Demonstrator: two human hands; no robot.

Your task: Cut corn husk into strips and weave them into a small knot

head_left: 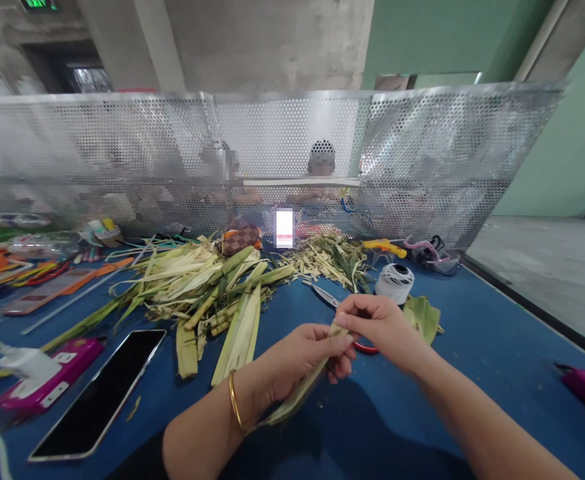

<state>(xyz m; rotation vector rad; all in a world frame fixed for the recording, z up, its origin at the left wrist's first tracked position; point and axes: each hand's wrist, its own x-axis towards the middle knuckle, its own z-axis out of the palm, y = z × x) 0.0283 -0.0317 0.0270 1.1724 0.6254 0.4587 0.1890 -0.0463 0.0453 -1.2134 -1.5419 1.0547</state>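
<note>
Both hands meet above the blue table, pinching one pale green strip of corn husk [305, 387]. My left hand [312, 350], with a gold bangle at its wrist, has its thumb pressed on the strip, whose tail hangs back under the palm. At the strip's upper end, the thumb and fingers of my right hand [370, 320] are closed. Scissors [328, 297] with red handles lie just behind and partly under the hands. A roll of white string [395, 283] stands beyond my right hand, and a loose piece of husk [422, 319] lies beside it.
A large heap of corn husks [192, 277] spreads left of centre, with shredded scraps [330, 257] behind. A phone [100, 393] and a magenta power strip [50, 377] with a white plug lie at left. A perforated metal screen [282, 140] crosses the back; people sit beyond it.
</note>
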